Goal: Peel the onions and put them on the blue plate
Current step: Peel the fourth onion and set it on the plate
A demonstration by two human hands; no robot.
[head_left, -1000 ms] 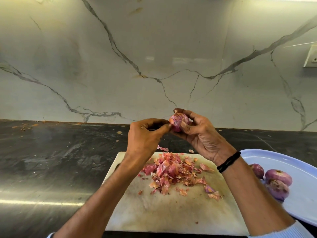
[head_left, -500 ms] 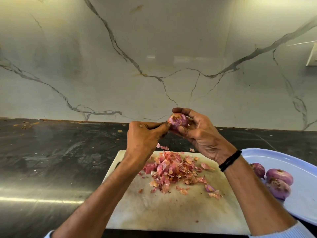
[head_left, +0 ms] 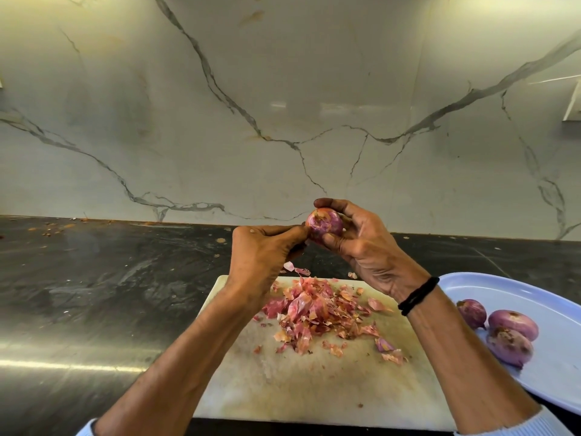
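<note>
My right hand [head_left: 364, 247] holds a small purple onion [head_left: 325, 223] up above the counter, fingers curled round it. My left hand [head_left: 261, 256] is closed beside it, thumb and fingertips pinching at the onion's left side where skin clings. A heap of pink onion peels [head_left: 317, 309] lies on the white cutting board [head_left: 283, 388] below both hands. Three peeled onions [head_left: 511, 322] rest on the blue plate [head_left: 559, 372] at the right.
The dark stone counter [head_left: 94, 294] stretches to the left, with crumbs near its back edge. A marble backsplash [head_left: 283, 105] rises behind. A black band circles my right wrist [head_left: 418, 295]. The plate runs off the right edge of view.
The onion has turned slightly in my right hand and both hands sit a touch lower and closer together; my left fingertips keep pinching at its skin.
</note>
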